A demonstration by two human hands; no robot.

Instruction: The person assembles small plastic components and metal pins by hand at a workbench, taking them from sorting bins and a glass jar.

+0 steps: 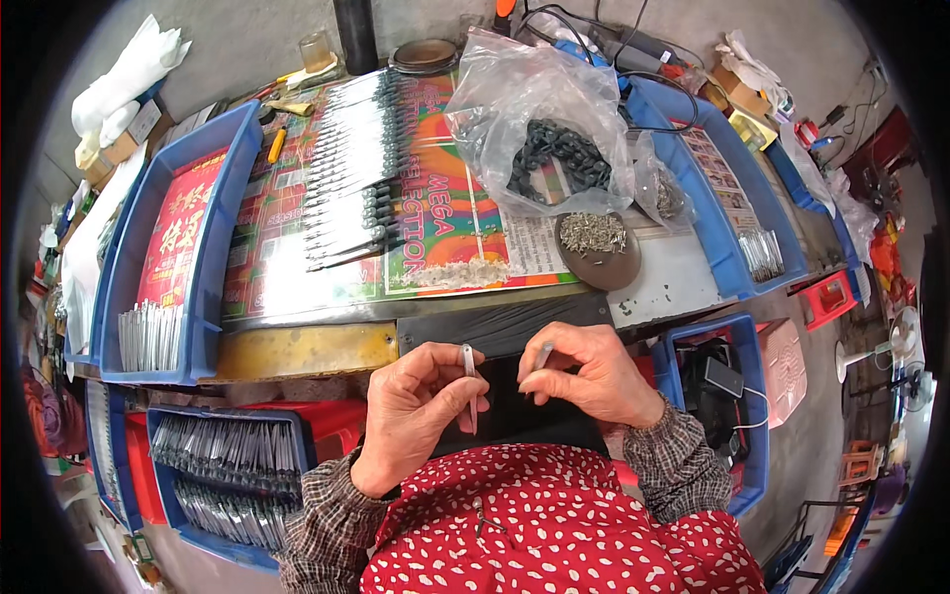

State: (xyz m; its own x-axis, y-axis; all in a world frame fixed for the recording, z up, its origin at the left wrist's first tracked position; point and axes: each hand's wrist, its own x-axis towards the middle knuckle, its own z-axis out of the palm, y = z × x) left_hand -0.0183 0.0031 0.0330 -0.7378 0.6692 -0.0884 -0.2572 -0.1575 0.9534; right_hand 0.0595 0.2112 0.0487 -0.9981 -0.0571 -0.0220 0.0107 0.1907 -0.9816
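Note:
Above my lap, close to the table's front edge, my left hand (424,406) pinches a slim, pale metallic strip (469,368) upright between thumb and fingers. A short gap separates it from my right hand (584,371). That hand is closed too, thumb against fingers, with a small pale piece (543,356) showing at its fingertips; its kind is not clear. Beyond the right hand, a round brown dish (614,269) holds a heap of small metal pins (592,234). Past the left hand, a long row of slim silver pieces with black parts (361,168) lies on the table.
Long blue trays stand left (208,327) and right (727,267), with thin silver rods inside. A clear bag (485,109) of black parts (559,158) lies at the back. Below the table are a blue crate (297,426) of black-and-silver pieces and another blue crate (747,342).

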